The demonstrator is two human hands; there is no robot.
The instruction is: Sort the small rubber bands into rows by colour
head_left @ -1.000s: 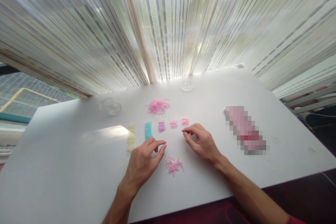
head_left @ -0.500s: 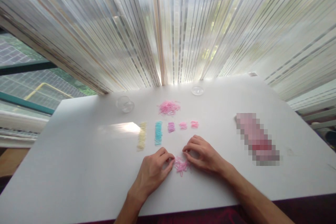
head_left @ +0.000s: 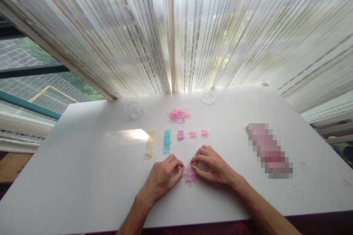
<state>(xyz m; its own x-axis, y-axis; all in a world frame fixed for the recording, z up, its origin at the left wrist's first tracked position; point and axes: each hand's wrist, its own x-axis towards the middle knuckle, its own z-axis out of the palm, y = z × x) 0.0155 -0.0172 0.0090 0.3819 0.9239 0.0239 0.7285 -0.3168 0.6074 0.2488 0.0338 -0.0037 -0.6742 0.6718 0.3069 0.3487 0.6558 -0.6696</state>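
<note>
A small heap of thin pink pieces that look like rubber bands (head_left: 189, 176) lies on the white table between my hands. At its left edge, my left hand (head_left: 165, 172) has thumb and forefinger pinched together; whatever is between the tips is too small to make out. My right hand (head_left: 212, 165) is at the heap's right edge, its thumb and forefinger a little apart and no band visible between them. Beyond the hands, similar bands lie in neat columns: yellow (head_left: 149, 144), blue (head_left: 167, 141), purple (head_left: 180, 135), pink (head_left: 192, 134) and coral pink (head_left: 204, 133).
A larger loose pink pile (head_left: 179, 115) sits behind the columns. Clear round containers or lids stand at the back left (head_left: 136, 112) and back centre (head_left: 208, 98). A blurred-out pinkish object (head_left: 268, 150) lies to the right. Striped curtains (head_left: 176, 44) hang along the table's far edge.
My right hand's thumb and forefinger have parted from a near pinch and come to the heap's right edge. My left hand stays pinched in nearly the same place. The view has shifted slightly.
</note>
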